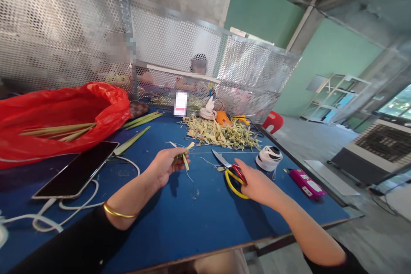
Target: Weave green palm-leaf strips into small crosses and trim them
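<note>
A dark-screened tablet (76, 171) lies plugged into a white cable (47, 206)

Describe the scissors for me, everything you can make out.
The scissors have shiny, metallic-looking blades tapering to a point, and handles coloured red and yellow; a yellow loop hangs below the grip. The right hand holds them by the handles, partly covering these. They are at the blue table, blades angled away from the person and leftward, roughly toward the left hand. How far the blades are parted, and whether they touch the tabletop, I cannot tell.
</note>
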Demonstrator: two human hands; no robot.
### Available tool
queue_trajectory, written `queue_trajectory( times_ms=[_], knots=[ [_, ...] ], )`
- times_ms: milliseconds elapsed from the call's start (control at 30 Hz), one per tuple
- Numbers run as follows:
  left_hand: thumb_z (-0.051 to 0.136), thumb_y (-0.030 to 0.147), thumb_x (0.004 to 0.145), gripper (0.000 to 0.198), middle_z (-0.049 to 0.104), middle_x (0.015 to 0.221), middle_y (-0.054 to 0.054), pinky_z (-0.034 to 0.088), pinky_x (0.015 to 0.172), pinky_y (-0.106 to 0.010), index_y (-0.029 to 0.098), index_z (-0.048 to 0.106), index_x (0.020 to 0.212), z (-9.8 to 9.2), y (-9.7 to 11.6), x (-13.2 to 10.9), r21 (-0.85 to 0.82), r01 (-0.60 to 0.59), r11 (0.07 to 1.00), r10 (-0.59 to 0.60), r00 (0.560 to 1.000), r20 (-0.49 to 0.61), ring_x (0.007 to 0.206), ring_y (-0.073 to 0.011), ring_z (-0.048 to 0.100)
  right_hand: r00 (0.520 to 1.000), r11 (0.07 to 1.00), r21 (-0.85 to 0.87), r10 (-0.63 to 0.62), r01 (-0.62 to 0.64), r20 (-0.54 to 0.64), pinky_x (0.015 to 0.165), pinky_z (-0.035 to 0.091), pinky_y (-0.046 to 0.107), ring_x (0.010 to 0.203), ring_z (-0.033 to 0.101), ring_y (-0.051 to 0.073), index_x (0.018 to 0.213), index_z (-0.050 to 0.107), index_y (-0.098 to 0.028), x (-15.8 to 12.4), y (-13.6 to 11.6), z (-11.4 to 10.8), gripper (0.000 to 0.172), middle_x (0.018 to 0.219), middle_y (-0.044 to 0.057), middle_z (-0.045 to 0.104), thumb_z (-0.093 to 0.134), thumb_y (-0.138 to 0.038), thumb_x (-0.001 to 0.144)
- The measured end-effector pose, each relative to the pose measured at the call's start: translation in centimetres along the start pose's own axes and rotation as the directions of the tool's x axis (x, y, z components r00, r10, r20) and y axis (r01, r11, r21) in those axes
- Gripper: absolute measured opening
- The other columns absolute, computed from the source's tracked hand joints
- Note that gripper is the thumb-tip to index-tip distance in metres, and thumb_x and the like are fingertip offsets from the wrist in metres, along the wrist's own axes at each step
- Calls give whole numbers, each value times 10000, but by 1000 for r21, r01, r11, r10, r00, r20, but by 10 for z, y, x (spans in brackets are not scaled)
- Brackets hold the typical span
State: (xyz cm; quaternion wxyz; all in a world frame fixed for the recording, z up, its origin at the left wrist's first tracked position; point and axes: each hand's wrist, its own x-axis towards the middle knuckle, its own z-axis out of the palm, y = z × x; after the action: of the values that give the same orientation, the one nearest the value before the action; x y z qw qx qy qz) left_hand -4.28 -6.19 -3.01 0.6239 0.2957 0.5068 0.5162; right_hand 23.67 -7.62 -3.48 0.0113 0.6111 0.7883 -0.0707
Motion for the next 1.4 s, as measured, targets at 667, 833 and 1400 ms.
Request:
queue_trajectory(
  times_ms=[667,833,1400],
  knots=[
    [649,206,723,126,652,644,-60,492,470,-189,84,652,693,1,-1,1,10,4,1000,-4,1000,-18,533,-110,601,941,-268,904,-152,-334,303,910,461,414,688,609,136,1024,636,-186,-58,-25,5,491,801,29,630,705,-541,690],
    [648,214,720,125,655,658,-51,498,485,-188,91,656,699,1,-2,3,8,11,1000,-11,1000,2,549,-110,608,940,-223,913,-108,-341,325,833,500,404,596,590,120,1010,612,-178,-49,-29,2,505,733,12,615,655,-588,718],
    [676,223,644,111,659,621,-48,472,478,-210,113,662,634,0,7,-4,141,-17,990,25,998,-50,554,-139,620,980,879,474,130,-45,-149,529,422,270,544,575,160,1068,547,-213,13,-22,5,364,692,-5,619,540,-468,808]
  ],
)
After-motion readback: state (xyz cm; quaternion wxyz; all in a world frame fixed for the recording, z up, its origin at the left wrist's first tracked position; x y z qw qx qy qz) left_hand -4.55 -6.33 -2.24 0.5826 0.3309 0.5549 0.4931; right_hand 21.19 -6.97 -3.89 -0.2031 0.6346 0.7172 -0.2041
